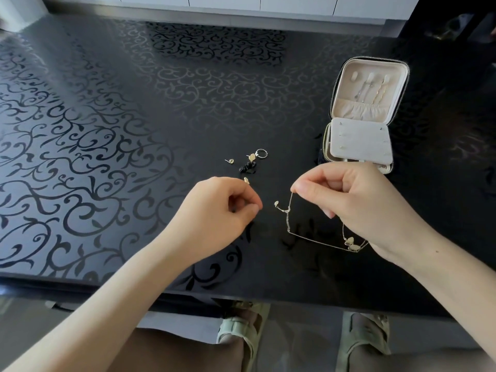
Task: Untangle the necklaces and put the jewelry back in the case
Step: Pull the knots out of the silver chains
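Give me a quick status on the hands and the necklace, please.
Right hand pinches gold necklace, rest trailing on table. Left hand curled beside it, grip unclear. Case open; ring and earrings loose on table, path unblocked.

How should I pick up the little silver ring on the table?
Pinch the silver ring by its thin band at the right edge, coming down from above. It seems to lie flat on the table, and a gold earring sits right against its left side, so the right is freer.

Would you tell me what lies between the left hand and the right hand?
In the head view, a small gold pendant on the necklace pinched by the right hand; otherwise bare table.
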The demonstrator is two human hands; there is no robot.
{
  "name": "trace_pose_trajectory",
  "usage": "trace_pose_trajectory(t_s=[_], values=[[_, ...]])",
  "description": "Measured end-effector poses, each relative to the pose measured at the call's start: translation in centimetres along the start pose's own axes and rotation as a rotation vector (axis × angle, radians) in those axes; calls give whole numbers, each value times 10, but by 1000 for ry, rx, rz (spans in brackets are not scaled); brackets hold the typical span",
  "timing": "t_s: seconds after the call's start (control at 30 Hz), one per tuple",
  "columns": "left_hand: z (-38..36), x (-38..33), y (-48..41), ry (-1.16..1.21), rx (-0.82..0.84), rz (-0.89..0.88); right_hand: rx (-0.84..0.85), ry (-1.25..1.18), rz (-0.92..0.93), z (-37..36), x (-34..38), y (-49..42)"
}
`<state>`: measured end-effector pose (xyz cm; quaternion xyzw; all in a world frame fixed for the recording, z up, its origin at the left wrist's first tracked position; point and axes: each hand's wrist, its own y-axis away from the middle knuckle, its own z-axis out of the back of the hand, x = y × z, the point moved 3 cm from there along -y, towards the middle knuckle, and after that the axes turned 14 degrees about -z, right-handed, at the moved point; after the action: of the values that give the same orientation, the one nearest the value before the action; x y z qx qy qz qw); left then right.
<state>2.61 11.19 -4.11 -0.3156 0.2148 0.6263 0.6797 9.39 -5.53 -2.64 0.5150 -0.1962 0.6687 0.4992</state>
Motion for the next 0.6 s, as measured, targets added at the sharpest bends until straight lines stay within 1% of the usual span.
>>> trace_pose_trajectory(t_s=[0.13,0.3,0.43,0.6], values=[[-2,3,0,-15,-13,2,14,-77,-14,6,2,2],[-2,8,-4,-57,-39,9,17,-86,-1,8,5,5],[-2,-7,-7,-134,-37,-80,-23,-93,14,17,14,11],[-15,-34,-19,104,57,-177,-31,-150,26,29,23,17]])
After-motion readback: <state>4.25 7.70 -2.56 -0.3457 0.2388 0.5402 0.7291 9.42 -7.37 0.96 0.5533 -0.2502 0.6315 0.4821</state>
